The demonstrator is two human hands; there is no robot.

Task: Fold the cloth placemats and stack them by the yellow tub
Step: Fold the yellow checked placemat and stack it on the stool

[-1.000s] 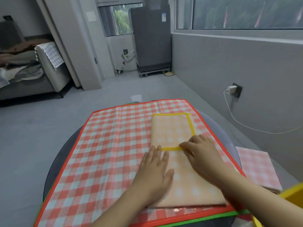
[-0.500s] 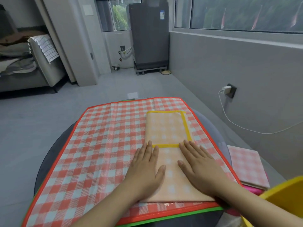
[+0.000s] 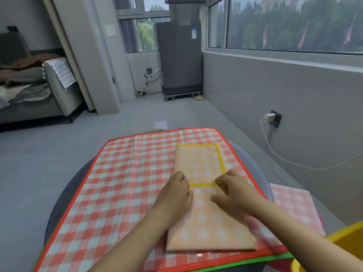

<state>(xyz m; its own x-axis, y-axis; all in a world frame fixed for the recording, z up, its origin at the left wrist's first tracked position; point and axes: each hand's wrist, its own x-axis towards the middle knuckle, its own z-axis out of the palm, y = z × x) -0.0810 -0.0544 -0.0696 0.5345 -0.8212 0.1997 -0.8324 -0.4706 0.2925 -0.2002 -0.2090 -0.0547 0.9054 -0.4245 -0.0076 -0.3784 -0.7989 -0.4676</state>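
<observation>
Both hands are curling now: half a second back your palms were lying flat on the orange placemat (image 3: 204, 209), now the fingers are bunching at the yellow trim line.

Your left hand (image 3: 176, 195) is sitting on the placemat's left edge, knuckles up, fingers tucked under; can't tell whether it's actually pinching cloth or just pressing. Your right hand (image 3: 233, 193) is narrowing its grip on the yellow-bordered edge, fingertips and thumb closing on the flap near the corner of the trim.

The orange placemat is lying half-folded, long and narrow, on top of the red checked placemat (image 3: 117, 183), which is spread flat over the round desk (image 3: 64, 193). A pink folded placemat (image 3: 290, 205) is already sitting to the right, near the yellow tub (image 3: 345, 240) at the lower right corner.

Risks, as I'm judging them:
- You're likely grabbing only the top layer. Lift that alone and the fold underneath is opening up.
- The red one below looks slick and glossy. Pull toward yourself and the orange piece may be sliding instead of folding, so edges are going skew.
- Uneven grip between hands: right pinching, left possibly only pressing, means the next crease is coming out crooked.
- Tub is close to your right forearm; a wide sweep is risking a knock on the pink stack.
</observation>
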